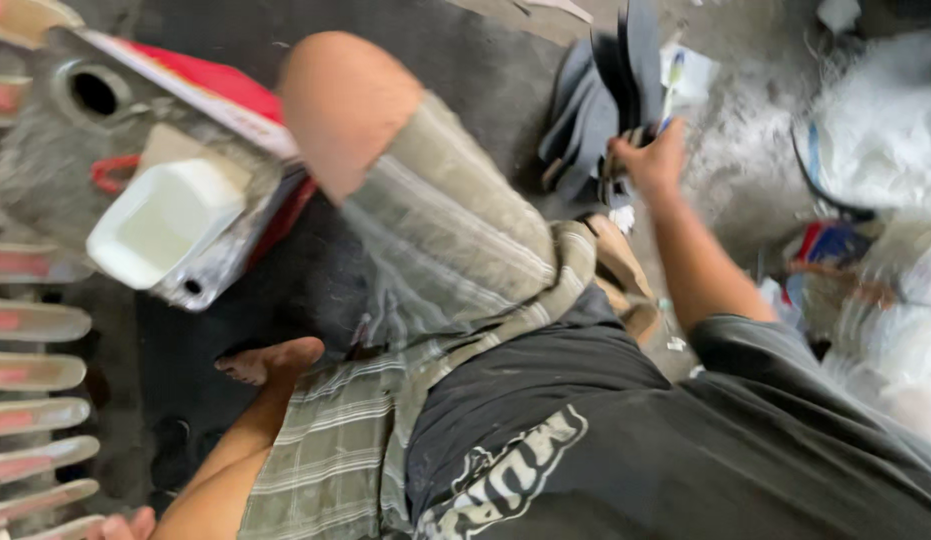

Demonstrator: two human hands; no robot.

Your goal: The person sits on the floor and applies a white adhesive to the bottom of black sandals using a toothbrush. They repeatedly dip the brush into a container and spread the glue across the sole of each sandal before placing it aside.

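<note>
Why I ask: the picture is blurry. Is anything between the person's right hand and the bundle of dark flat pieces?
Nothing visible. The right hand is closed directly on the lower end of the bundle of dark flat pieces, which fan upward from it. The left hand is far off, at the bottom edge beside the pale slats.

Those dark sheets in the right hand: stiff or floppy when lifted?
The dark sheets probably flex somewhat: they fan apart and curve above the right hand. Likely light, since one hand holds the whole bunch. Blur hides the material.
</note>
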